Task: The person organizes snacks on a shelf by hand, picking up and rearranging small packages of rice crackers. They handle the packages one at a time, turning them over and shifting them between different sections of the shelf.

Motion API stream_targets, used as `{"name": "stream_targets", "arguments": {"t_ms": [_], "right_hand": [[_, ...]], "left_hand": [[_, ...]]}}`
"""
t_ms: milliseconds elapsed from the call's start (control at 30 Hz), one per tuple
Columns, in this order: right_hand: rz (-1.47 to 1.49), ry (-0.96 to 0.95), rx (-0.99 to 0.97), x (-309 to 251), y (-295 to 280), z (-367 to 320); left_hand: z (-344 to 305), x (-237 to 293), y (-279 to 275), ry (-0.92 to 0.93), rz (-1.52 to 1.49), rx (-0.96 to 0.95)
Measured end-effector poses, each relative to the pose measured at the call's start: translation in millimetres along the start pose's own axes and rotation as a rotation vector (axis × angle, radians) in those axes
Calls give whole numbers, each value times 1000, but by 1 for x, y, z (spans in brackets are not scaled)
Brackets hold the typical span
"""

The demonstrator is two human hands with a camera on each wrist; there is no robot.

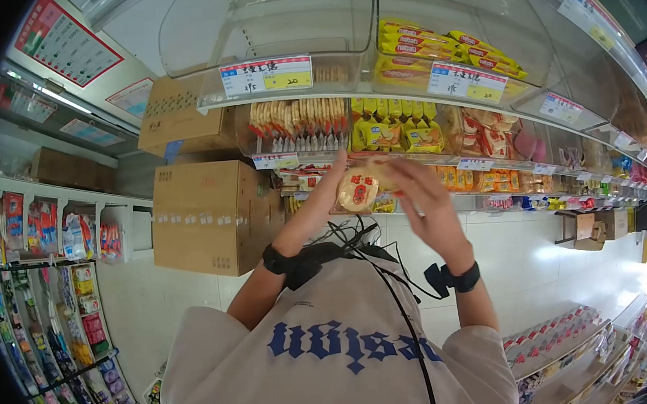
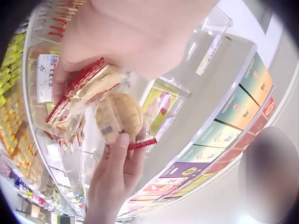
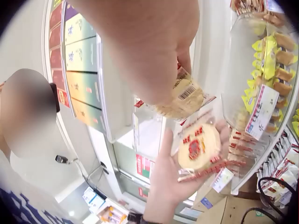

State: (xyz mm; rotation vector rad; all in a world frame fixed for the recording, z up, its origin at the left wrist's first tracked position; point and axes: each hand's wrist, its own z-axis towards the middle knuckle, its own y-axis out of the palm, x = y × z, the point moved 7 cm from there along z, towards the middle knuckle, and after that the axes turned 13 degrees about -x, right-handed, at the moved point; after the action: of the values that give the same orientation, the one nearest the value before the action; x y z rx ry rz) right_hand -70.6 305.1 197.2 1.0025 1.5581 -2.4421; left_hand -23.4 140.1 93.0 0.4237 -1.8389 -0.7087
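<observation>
My left hand (image 1: 322, 200) holds a round rice cracker in a clear wrapper (image 1: 358, 191). Red printing shows on its face, and in the right wrist view this cracker (image 3: 201, 148) lies against the palm, fingers at its far edge. A second wrapped rice cracker (image 2: 122, 116) is pinched in my right hand (image 2: 112, 175), the thumb on its face near a barcode. From the right wrist camera, that barcode side of the second cracker (image 3: 184, 99) shows beneath the right hand (image 3: 154, 56). Both packets are close together in front of the shelves.
Clear shelf bins ahead hold rows of wrapped crackers (image 1: 297, 119), yellow snack packs (image 1: 433, 48) and other packets. Two cardboard boxes (image 1: 195, 215) are stacked at left. Black cables (image 1: 397, 305) hang over the shirt. Gift boxes (image 2: 233, 116) line the upper shelf.
</observation>
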Motion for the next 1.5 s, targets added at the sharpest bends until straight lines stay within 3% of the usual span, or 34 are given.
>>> {"name": "stream_targets", "arguments": {"t_ms": [67, 167, 267, 433, 567, 633, 700, 800, 900, 933, 1000, 1067, 1133, 1200, 1400, 1500], "right_hand": [[-54, -99, -83, -19, 13, 8], [-34, -72, -58, -25, 25, 9], [81, -83, -69, -27, 34, 9], [93, -120, 12, -20, 26, 7], [-53, 128, 359, 62, -26, -12], [167, 341, 554, 146, -50, -40], [-107, 510, 656, 201, -78, -62], [-312, 710, 512, 288, -79, -89], [-302, 900, 284, 320, -62, -101], [-467, 921, 302, 319, -58, -102], [-441, 873, 373, 314, -62, -106], [-264, 1033, 321, 314, -62, -101], [-402, 795, 347, 312, -66, -97], [-572, 867, 309, 321, -67, -98], [-381, 1038, 93, 327, -76, -101], [-382, 1040, 76, 277, -86, -90]], "left_hand": [[2, 10, 15, 119, -171, -18], [3, 7, -6, 202, 15, -28], [-7, 8, -13, 123, 135, 10], [-26, 20, -15, 196, 267, 167], [-30, 22, -22, 214, 263, 236], [-34, 27, -19, 245, 239, 207], [-35, 23, -22, 253, 217, 209], [-33, 15, -30, 266, 207, 183], [-30, 13, -27, 227, 224, 164], [-31, 12, -26, 206, 235, 168], [-29, 12, -20, 179, 255, 159], [-37, 18, -18, 156, 297, 170], [-38, 22, -12, 128, 350, 153], [-39, 22, -8, 116, 372, 123], [-40, 22, -9, 147, 404, 114], [-49, 21, -22, 160, 397, 154]]}}
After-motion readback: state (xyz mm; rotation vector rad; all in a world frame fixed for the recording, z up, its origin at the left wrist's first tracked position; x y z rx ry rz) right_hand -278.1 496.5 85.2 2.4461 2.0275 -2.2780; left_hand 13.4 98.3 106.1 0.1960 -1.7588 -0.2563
